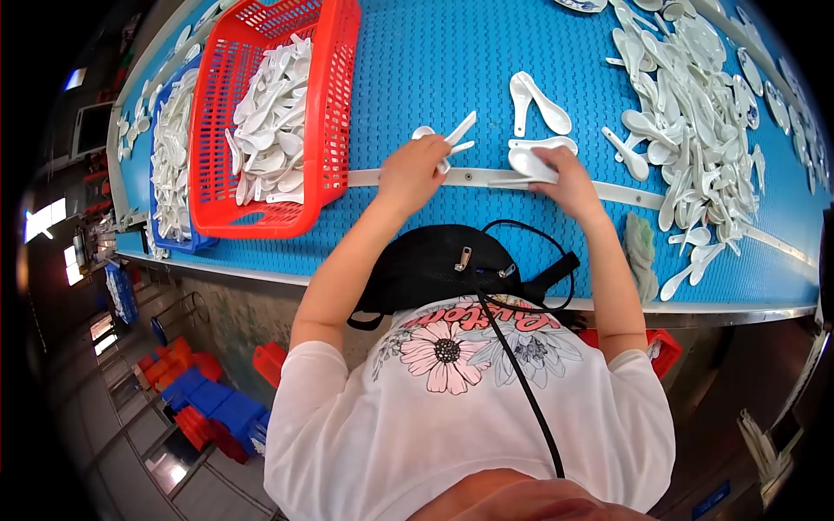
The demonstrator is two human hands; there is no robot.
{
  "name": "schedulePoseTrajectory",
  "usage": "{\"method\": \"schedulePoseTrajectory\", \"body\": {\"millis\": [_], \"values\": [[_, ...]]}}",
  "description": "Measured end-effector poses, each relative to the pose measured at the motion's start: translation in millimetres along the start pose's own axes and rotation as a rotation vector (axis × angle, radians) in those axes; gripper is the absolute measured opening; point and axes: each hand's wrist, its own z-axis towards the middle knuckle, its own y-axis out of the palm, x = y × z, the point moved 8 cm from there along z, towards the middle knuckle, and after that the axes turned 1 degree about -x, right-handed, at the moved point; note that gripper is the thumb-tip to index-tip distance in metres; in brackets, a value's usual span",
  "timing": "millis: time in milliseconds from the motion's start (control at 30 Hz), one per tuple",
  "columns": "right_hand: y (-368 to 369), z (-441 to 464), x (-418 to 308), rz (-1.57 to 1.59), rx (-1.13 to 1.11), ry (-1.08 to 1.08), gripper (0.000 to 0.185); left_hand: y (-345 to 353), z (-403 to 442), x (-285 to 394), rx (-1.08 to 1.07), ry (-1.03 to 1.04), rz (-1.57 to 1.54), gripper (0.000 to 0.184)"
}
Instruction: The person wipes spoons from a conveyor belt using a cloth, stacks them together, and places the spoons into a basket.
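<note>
Work at a blue bench (417, 61) with a closely repeated surface pattern, crossed by a pale screwed strip (469, 177); below and to the left, blue crates (208, 399) stand on a dim floor. The spoons are glossy, white and ceramic-looking, with oval bowls and short handles. The left hand (415, 175), fingers curled, grips several held spoons (460, 130), handles fanned outward; the right hand (563, 178) pinches gathered spoons (526, 163) between thumb and fingers, above the strip. Just beyond the right hand lies a loose pair of spoons (540, 104). To the left, a slotted red plastic basket (340, 95) holds many spoons, beside a filled blue basket (187, 243). To the right spreads a heaped spoon pile (682, 113); a crumpled greyish cloth (640, 252) lies near the bench edge. A black bag (426, 269) sits between the forearms.
</note>
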Motion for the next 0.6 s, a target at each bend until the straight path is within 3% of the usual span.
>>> {"method": "schedulePoseTrajectory", "body": {"millis": [133, 200, 267, 400, 467, 533, 600], "values": [[-30.3, 12.5, -3.5, -0.002, 0.155, -0.023, 0.051, -100.2, -29.2, 10.5, 0.454, 0.075, -0.070, 0.022], [-29.0, 13.3, -2.1, -0.085, 0.183, -0.094, 0.050, -149.3, -38.9, -7.5, 0.662, -0.004, 0.105, 0.022], [-23.5, 16.4, -1.6, -0.304, 0.182, -0.091, 0.052, -181.7, -44.4, -39.5, 0.721, -0.080, 0.297, 0.024], [-29.2, 9.2, -2.9, -0.393, 0.244, -0.066, 0.051, -186.3, -49.1, -72.1, 0.670, -0.284, 0.668, 0.034], [-30.9, 5.2, -6.6, -0.515, 0.181, -0.042, 0.050, -158.3, -55.4, -89.1, 0.547, -0.298, 0.319, 0.049], [-28.5, 2.5, 0.0, -0.454, 0.196, -0.074, 0.049, -106.8, -66.0, -116.5, 0.246, -0.675, -0.260, 0.053], [-27.8, 0.2, 5.1, -0.395, 0.203, -0.121, 0.049, -99.2, -71.2, -119.2, 0.190, -0.725, -0.389, 0.053]]}}
